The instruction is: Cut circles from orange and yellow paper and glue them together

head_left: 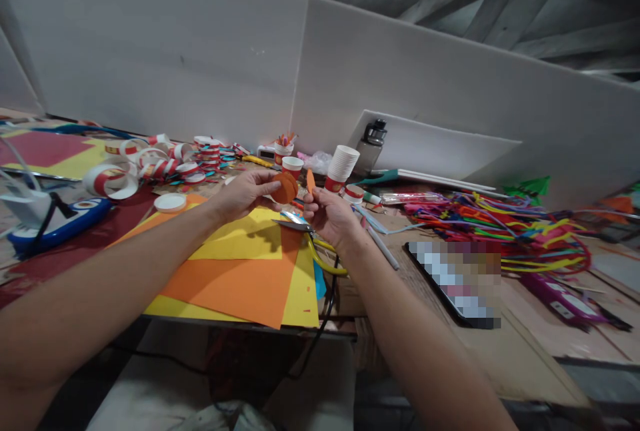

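Note:
My left hand pinches a few round orange paper discs at their edge, raised over the table. Close beside it, my right hand holds a small orange paper piece between thumb and fingers, seen nearly edge-on. Scissors with open blades lie just under the hands, their yellow handles partly behind my right wrist. Beneath my left arm are an orange sheet and a yellow sheet, overlapping.
Paper cups stand stacked behind my right hand, near a bottle. Cut cup rings pile up at the left, by a blue-and-white power strip. At right lie a phone and colourful pipe cleaners.

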